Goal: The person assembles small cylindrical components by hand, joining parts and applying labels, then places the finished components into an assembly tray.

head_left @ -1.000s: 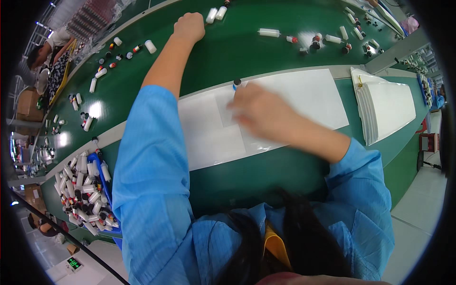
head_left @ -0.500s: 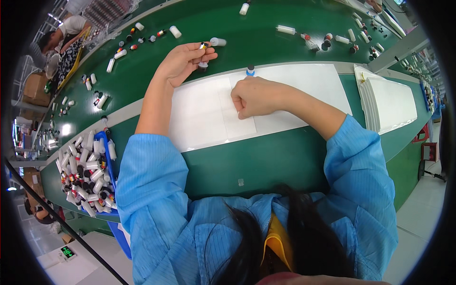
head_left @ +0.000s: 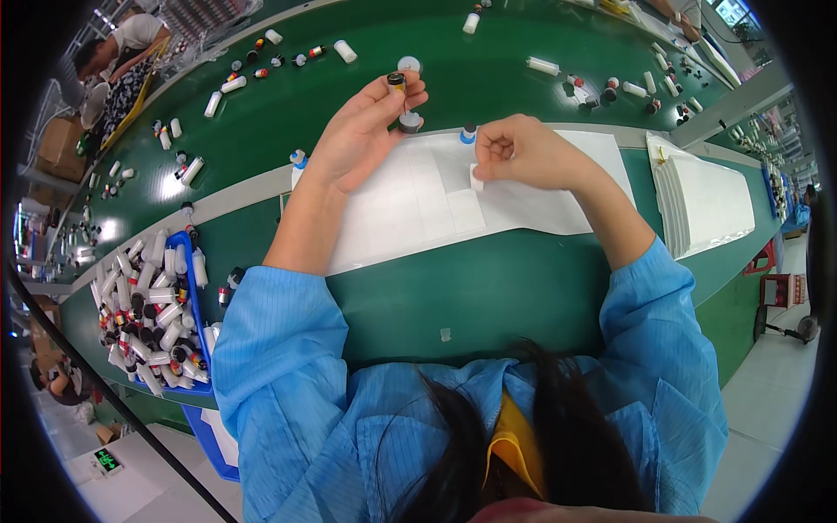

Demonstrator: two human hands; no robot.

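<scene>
My left hand [head_left: 366, 126] is raised over the far edge of the white sheets [head_left: 375, 222], its fingers curled round a small black-and-yellow-topped bottle [head_left: 397, 84]. A grey-black cap [head_left: 410, 123] shows below these fingers, and a translucent white round end [head_left: 409, 64] beyond the fingertips; whether these belong to one bottle I cannot tell. Thumb and fingers of my right hand [head_left: 527, 152] pinch a small white label [head_left: 477, 178] just over the sheets. A small bottle with a blue part [head_left: 468, 134] stands at the sheets' far edge, beside my right hand.
At the left, a blue bin [head_left: 197, 301] is heaped with white bottles. Many more bottles [head_left: 345, 51] lie scattered over the green belt [head_left: 279, 113] ahead. A stack of white sheets [head_left: 711, 196] rests at the right, near a grey post [head_left: 732, 109]. Another person [head_left: 131, 52] works at the far left.
My right hand has lifted and moved right, and a white label now shows in its fingers. My left hand has shifted slightly right, turning the bottle more upright. The sheet's right part has buckled.
</scene>
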